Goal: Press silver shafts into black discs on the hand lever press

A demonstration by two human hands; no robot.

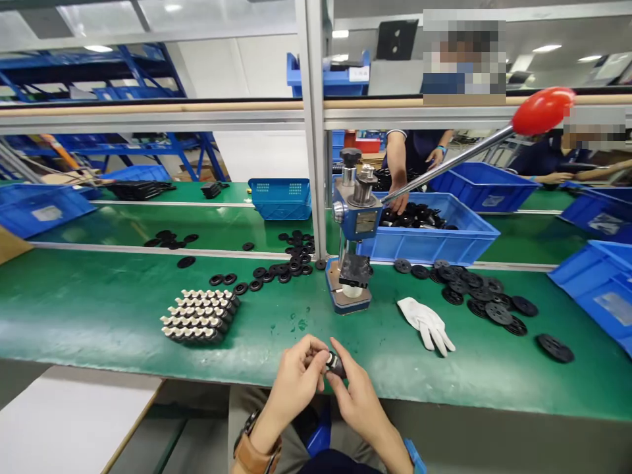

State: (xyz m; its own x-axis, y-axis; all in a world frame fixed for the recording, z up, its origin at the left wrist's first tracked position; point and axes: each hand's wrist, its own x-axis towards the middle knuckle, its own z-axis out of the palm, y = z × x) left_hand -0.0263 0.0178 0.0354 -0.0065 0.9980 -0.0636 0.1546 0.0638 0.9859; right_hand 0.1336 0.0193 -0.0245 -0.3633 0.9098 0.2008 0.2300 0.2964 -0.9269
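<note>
Close to the table's front edge, my left hand (296,374) and my right hand (357,393) meet around a small black part with a whitish piece on it (338,366). My left fingers pinch its left side, while my right thumb and fingers close on its right side and partly cover it. To the left stands a tight block of similar black parts with cream tops (200,319). Beyond my hands is a blue hand-lever press (360,224) with a red knob (543,112); a black block sits at its base.
A white glove (427,324) lies to the right, near scattered black discs (498,313). Black rings (284,270) spread left of the press. Behind it, a co-worker's hand (396,197) reaches into a blue bin (429,245) of black parts. A metal post (313,164) rises behind the table.
</note>
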